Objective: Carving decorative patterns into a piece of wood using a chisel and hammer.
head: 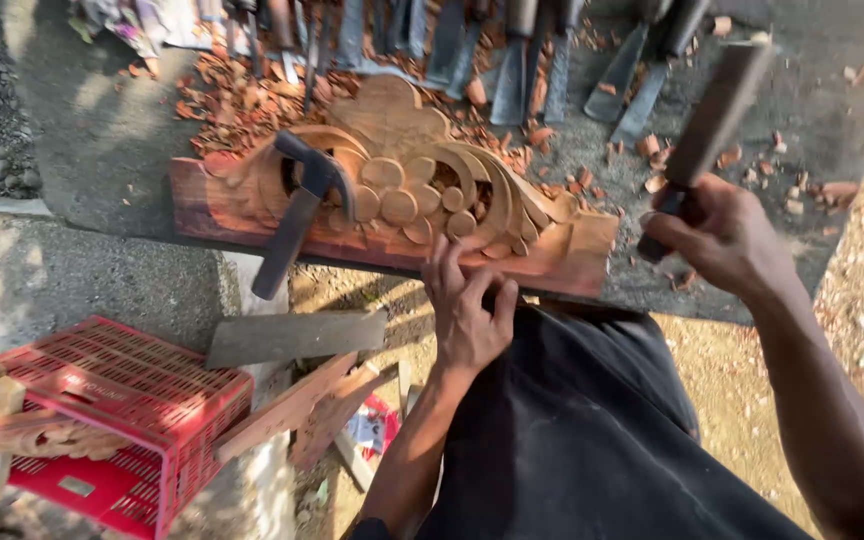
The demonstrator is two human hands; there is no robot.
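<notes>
Reddish-brown carved wooden panel (392,205), cut with scrolls and round berry shapes, lies flat along the front edge of the grey stone work slab (102,140), straight in front of me and against my dark apron. My left hand (467,305) rests its curled fingers on the panel's lower scroll, seemingly pinching a small tool against the wood, though I cannot tell whether a blade is really in that grip. My right hand (717,235) is closed tight around the handle of a dark rectangular wooden mallet (717,110), raised up and to the right, well clear of the carving.

A dark metal clamp-like hold-down (302,205) hooks over the panel's left part. Beyond the panel, a row of steel chisels (512,50) lies fanned among red-brown wood chips (242,100). Down to my left stand a red slatted plastic crate (132,400) and loose grey and reddish offcut boards (297,340).

To strike well, I judge, the left fingers should stay low and steady on the wood so the cutting edge follows the curve of the scroll, while the mallet comes down squarely and lightly, shaving shallow chips rather than digging into the finished relief. The panel should sit firm under the hold-down before each blow.
</notes>
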